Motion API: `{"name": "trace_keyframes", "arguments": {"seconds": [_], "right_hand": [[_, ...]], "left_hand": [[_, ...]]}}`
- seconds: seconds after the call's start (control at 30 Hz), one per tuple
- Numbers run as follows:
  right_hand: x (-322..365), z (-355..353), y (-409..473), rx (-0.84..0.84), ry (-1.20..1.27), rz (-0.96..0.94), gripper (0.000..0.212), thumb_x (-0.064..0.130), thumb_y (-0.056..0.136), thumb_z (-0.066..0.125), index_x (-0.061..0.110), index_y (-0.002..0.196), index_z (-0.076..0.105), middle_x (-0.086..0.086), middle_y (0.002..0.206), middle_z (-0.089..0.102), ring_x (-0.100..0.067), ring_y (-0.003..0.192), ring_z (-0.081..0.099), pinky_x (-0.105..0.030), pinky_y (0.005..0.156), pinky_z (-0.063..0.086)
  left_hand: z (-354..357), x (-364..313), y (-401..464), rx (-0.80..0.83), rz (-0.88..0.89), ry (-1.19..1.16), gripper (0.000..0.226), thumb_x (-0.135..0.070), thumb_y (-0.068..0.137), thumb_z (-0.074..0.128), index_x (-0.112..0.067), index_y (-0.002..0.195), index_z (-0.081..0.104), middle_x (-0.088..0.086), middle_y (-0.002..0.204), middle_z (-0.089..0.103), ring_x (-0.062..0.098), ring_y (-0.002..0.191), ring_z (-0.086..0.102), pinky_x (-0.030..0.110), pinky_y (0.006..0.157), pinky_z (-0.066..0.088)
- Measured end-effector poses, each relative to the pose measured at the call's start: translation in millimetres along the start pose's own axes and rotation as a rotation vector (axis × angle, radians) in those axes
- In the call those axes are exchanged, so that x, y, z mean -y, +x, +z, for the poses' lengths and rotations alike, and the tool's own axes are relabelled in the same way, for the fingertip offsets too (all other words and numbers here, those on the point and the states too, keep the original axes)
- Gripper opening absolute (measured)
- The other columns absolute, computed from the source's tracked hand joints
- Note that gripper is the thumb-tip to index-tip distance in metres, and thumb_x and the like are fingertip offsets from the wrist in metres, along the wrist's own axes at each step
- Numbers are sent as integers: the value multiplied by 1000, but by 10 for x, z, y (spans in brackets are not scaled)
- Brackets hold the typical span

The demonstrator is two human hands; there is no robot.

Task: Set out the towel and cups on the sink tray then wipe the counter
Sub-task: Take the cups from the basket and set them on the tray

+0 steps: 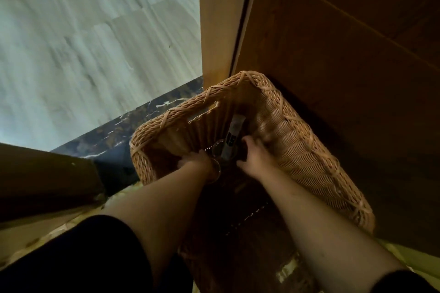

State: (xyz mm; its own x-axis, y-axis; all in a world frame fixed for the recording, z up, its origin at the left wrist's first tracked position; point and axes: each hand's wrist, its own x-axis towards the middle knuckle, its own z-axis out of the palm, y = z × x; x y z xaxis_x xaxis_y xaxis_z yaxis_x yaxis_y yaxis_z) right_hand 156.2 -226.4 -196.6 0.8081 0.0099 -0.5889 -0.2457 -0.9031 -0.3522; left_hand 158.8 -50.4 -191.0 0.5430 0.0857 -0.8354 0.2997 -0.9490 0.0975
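Head view, looking steeply down. Far left: pale streaked floor tiles (83, 38), blurred, then a dark marbled threshold strip (114, 135) running diagonally. Centre: a rectangular wicker basket (297, 145) on the ground beside a wooden door panel (345, 54), which fills the right side.

Both bare forearms reach down into the basket. Left hand (197, 158): fingers curled downward over the rim of what looks like a clear glass cup (215, 170); rim visible at the wrist, grip seems closed on it, though dim light makes contact hard to confirm. Just right of it, a second clear round rim (217, 147), possibly another cup, lies deeper in the basket with a white packet bearing dark print (232, 137) resting over it. Right hand (256, 157): fingers partly spread, tips blurred and pressed toward the dark basket bottom; cannot tell whether it holds anything. No towel identifiable; no sink tray or counter in view.

Judgement: still at the fetching stage, nothing set out yet.

Risks: glass on glass in a cramped, dark basket, so a lift at an angle could knock the cups together. The packet may snag or drag along. Clear glass in poor light invites a partial grip and a slip on the way up.
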Motion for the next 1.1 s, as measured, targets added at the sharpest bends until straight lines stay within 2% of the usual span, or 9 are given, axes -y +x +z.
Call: {"name": "trace_keyframes", "arguments": {"seconds": [0.07, 0.17, 0.3, 0.4, 0.47, 0.57, 0.73, 0.93, 1.1], "right_hand": [[-43, 80, 178, 54, -8, -34, 81, 29, 82, 77, 34, 147, 30, -13, 149, 33, -38, 129, 49, -43, 99, 45], [-118, 208, 420, 108, -9, -93, 94, 27, 83, 76, 38, 155, 18, -18, 158, 19, -42, 138, 39, -46, 110, 40], [-193, 391, 668, 119, -64, -217, 94, 26, 84, 77, 33, 157, 20, -22, 156, 20, -45, 136, 41, -47, 109, 41], [-199, 535, 809, 111, -141, -257, 97, 25, 85, 77, 34, 159, 15, -25, 160, 13, -45, 143, 30, -49, 110, 40], [-183, 625, 877, 91, -182, -282, 99, 25, 85, 77, 35, 159, 12, -25, 161, 10, -47, 145, 26, -51, 110, 40], [-147, 710, 976, 118, -193, -288, 105, 28, 81, 80, 36, 159, 10, -25, 160, 14, -48, 141, 33, -52, 110, 40], [-76, 818, 1036, 119, -47, -285, 97, 38, 81, 79, 33, 156, 17, -26, 156, 25, -46, 138, 36, -48, 109, 39], [-66, 696, 940, 77, 70, -248, 90, 41, 78, 80, 25, 152, 32, -22, 153, 33, -43, 132, 45, -44, 105, 42], [-85, 378, 681, 40, 31, -267, 86, 28, 74, 83, 26, 146, 36, -17, 152, 33, -40, 132, 46, -43, 105, 44]], "left_hand": [[67, -67, 70, -36, -63, -51, 92, -46, 85, 75, -15, 155, 24, 18, 154, 34, 41, 137, 39, 52, 109, 41], [239, -220, 170, -99, -103, -85, 92, -50, 84, 74, -16, 153, 23, 16, 154, 30, 39, 139, 33, 53, 108, 40], [571, -349, 326, -150, -75, -92, 91, -48, 83, 75, -20, 151, 23, 14, 152, 26, 38, 140, 29, 54, 106, 41], [718, -342, 448, -165, -101, -77, 89, -41, 88, 72, -23, 155, 15, 13, 157, 18, 41, 142, 24, 57, 105, 41], [777, -304, 515, -188, -123, -76, 81, -37, 94, 64, -27, 156, 13, 12, 160, 14, 41, 143, 22, 58, 104, 40], [810, -231, 578, -210, -115, -113, 67, -34, 100, 55, -27, 156, 18, 12, 157, 22, 39, 140, 29, 54, 102, 42], [764, -206, 574, -240, -72, -133, 55, -25, 102, 52, -19, 151, 28, 17, 152, 27, 38, 134, 35, 47, 103, 42], [617, -257, 440, -239, -72, -72, 73, -28, 91, 71, -15, 149, 28, 17, 153, 18, 36, 135, 31, 45, 103, 44], [344, -306, 184, -256, -58, -96, 83, -32, 88, 74, -15, 151, 22, 18, 151, 22, 39, 136, 29, 48, 103, 46]]}}
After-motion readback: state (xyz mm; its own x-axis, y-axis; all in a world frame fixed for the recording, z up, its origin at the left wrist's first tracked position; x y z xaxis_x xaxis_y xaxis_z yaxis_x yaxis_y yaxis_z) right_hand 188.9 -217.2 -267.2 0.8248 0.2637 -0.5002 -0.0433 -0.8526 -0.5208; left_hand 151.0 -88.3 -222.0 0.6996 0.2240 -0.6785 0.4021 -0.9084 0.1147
